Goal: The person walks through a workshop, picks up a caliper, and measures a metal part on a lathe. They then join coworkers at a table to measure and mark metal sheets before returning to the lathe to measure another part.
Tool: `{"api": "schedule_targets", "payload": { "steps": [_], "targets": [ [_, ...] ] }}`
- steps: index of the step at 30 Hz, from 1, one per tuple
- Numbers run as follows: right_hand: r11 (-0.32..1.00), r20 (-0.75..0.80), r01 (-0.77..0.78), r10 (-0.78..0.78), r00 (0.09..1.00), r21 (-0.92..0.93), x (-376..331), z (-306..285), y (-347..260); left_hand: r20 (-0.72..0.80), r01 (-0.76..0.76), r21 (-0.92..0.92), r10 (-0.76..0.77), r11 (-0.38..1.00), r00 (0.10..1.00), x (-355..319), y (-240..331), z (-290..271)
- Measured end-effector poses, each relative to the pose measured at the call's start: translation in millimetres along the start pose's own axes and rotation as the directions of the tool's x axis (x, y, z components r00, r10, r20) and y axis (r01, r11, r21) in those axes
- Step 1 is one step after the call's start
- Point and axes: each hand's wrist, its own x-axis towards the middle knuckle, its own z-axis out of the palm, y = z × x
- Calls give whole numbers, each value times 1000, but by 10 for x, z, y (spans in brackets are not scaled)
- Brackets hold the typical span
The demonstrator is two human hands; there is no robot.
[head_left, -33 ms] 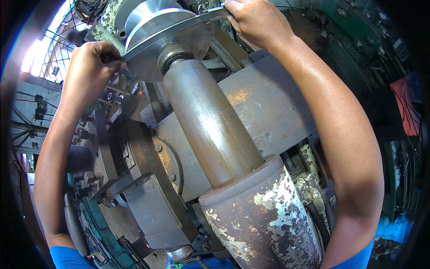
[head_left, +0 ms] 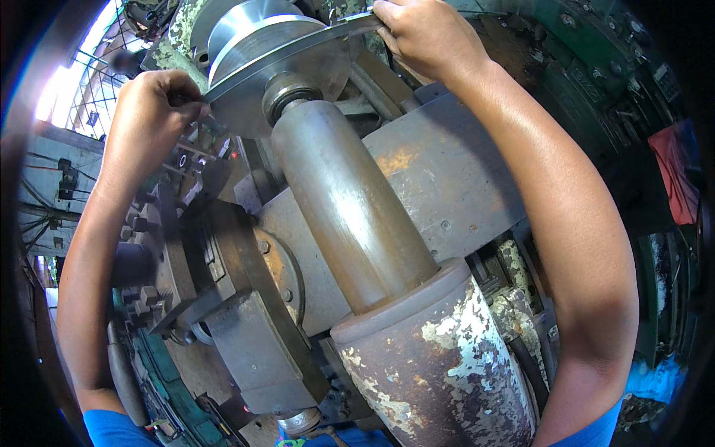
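My left hand (head_left: 153,112) pinches one end of a long, narrow metal strip (head_left: 279,55), which looks like a steel rule, between thumb and fingers. At the upper right, my right hand (head_left: 432,39) grips its other end. The strip runs slantwise across a shiny round metal workpiece (head_left: 237,100) on a lathe, touching it or just in front of it; I cannot tell which. A rotating centre (head_left: 289,95) at the tip of the thick steel tailstock quill (head_left: 342,201) meets the face of the workpiece.
The tailstock body (head_left: 439,357), with peeling paint, fills the lower middle. The tool post (head_left: 175,253) and its bolts stand beside my left forearm. A flat carriage plate (head_left: 454,171) lies under the quill. Green machinery (head_left: 596,67) stands at right, near a red cloth (head_left: 676,175).
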Motion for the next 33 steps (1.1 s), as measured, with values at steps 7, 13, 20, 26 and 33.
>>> {"api": "schedule_targets", "payload": {
  "steps": [7,13,20,26,33],
  "targets": [
    [1000,-5,14,-14,1000,2,-1,9,8,6,9,-6,-9,1000,1000,1,9,-10],
    [1000,9,5,-5,1000,3,-3,4,4,29,43,-61,-41,997,999,2,8,-12],
    [999,32,-33,34,999,-27,0,-1,-20,32,24,-17,-23,1000,999,12,-8,-11],
    [997,72,-62,66,995,-45,8,-17,-21,31,39,-26,-38,999,999,7,-4,-10],
    [997,66,-60,63,996,-51,9,-41,-33,37,26,-24,-25,999,999,11,6,-17]
  ]
}}
